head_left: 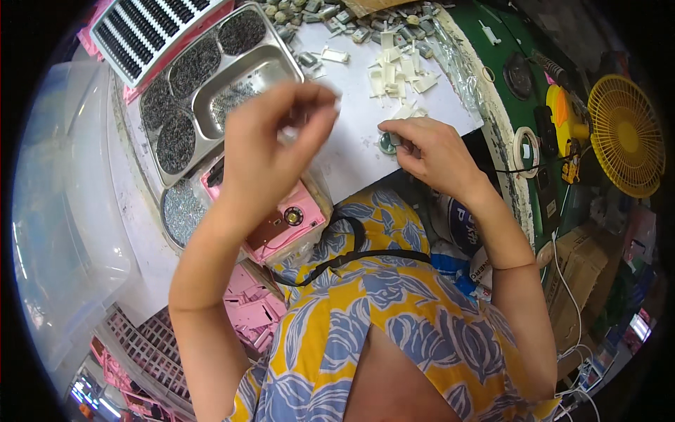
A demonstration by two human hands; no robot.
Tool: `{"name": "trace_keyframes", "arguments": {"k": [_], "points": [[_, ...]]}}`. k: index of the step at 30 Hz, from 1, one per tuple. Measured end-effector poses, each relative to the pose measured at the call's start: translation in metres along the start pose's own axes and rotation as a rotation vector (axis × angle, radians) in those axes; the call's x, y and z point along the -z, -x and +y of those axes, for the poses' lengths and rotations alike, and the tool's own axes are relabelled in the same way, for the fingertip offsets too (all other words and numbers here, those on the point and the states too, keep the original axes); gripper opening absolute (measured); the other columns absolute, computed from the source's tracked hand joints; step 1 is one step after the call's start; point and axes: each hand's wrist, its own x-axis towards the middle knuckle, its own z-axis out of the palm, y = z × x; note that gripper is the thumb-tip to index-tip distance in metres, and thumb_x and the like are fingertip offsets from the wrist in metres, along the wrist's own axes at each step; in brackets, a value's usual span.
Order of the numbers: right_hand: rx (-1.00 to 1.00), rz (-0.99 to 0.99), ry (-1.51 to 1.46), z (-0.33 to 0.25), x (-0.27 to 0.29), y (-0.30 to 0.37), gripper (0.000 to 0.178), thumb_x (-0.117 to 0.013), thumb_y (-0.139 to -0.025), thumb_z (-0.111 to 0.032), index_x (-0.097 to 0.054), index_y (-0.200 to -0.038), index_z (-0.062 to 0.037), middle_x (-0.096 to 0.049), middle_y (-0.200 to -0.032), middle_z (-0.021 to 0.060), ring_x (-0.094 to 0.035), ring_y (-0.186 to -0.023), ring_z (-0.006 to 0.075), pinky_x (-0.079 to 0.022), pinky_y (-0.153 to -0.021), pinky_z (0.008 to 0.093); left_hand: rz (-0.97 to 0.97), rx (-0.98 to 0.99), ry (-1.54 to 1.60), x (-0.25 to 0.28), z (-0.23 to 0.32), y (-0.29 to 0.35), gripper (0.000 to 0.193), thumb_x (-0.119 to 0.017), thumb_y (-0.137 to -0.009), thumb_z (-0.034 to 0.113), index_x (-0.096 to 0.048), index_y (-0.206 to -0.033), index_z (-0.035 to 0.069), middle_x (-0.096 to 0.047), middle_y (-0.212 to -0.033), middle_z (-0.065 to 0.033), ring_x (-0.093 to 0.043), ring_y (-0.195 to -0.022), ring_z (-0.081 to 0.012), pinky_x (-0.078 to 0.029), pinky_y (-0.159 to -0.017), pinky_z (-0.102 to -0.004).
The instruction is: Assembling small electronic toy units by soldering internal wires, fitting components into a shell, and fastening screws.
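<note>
My left hand [271, 141] is raised over the near edge of the metal tray [287, 79], its thumb and fingers curled together in a pinch. Motion blurs the fingertips, and a small pale speck shows there that I cannot make out. At the table's near edge my right hand [432, 151] grips a small round grey-green part [387, 143] between thumb and fingers; the fingers cover some of it. Just beyond that hand lies a pile of small white plastic pieces [390, 76]. Black screws [176, 144] fill the round compartments of the tray.
Pink plastic housings [285, 218] sit in a box by my lap. Silver screws [184, 211] fill a dish beside it. Small grey motor-like parts [351, 28] are heaped at the back. A yellow fan [626, 133] stands at right, a clear plastic bin [63, 211] at left.
</note>
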Motion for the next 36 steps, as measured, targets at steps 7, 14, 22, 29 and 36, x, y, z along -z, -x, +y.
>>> {"name": "trace_keyframes", "arguments": {"k": [7, 14, 22, 29, 36], "points": [[0.083, -0.109, 0.209, -0.005, -0.003, -0.011, 0.033, -0.065, -0.079, -0.006, -0.066, -0.112, -0.0061, -0.068, -0.091, 0.0138, -0.065, -0.089, 0.0346, -0.052, -0.079, 0.0452, -0.022, 0.158, 0.278, 0.005, -0.012, 0.097, 0.013, -0.067, -0.087, -0.008, -0.069, -0.099, -0.005, -0.067, -0.100, -0.0096, -0.067, -0.089, -0.0142, -0.057, -0.074, -0.0244], [-0.255, 0.000, -0.981, -0.076, -0.005, -0.002, 0.041, -0.069, -0.086, 0.002, -0.063, -0.127, 0.0011, -0.055, -0.078, -0.0055, -0.049, -0.067, 0.0000, -0.037, -0.059, 0.0159, 0.124, 0.344, 0.498, -0.013, -0.012, 0.124, 0.026, -0.069, -0.088, -0.006, -0.062, -0.113, -0.002, -0.066, -0.098, -0.0067, -0.066, -0.090, -0.0097, -0.057, -0.074, -0.0221], [-0.280, -0.199, -1.276, -0.092, -0.038, -0.008, 0.046, -0.066, -0.090, 0.004, -0.055, -0.135, 0.0041, -0.063, -0.094, 0.0014, -0.055, -0.073, 0.0029, -0.044, -0.063, 0.0182, 0.178, 0.305, 0.556, -0.016, -0.017, 0.128, 0.034, -0.069, -0.087, -0.009, -0.056, -0.118, -0.001, -0.065, -0.100, -0.0063, -0.065, -0.092, -0.0093, -0.056, -0.075, -0.0202], [-0.157, -0.207, -0.804, -0.089, -0.036, -0.004, 0.046, -0.070, -0.087, 0.003, -0.059, -0.131, 0.0020, -0.069, -0.098, 0.0042, -0.061, -0.077, 0.0058, -0.050, -0.068, 0.0230, 0.201, 0.295, 0.576, -0.016, -0.015, 0.128, 0.032, -0.070, -0.086, -0.008, -0.057, -0.115, -0.001, -0.066, -0.100, -0.0073, -0.065, -0.089, -0.0094, -0.057, -0.075, -0.0232], [0.069, -0.043, -0.588, -0.094, -0.028, -0.013, 0.048, -0.084, -0.074, -0.005, -0.067, -0.119, -0.0032, -0.072, -0.097, 0.0120, -0.069, -0.079, 0.0239, -0.054, -0.067, 0.0343, 0.271, -0.256, -0.087, -0.009, -0.022, 0.128, 0.037, -0.076, -0.076, -0.009, -0.061, -0.107, 0.003, -0.069, -0.091, -0.0122, -0.069, -0.081, -0.0293, -0.056, -0.070, -0.0361]]}}
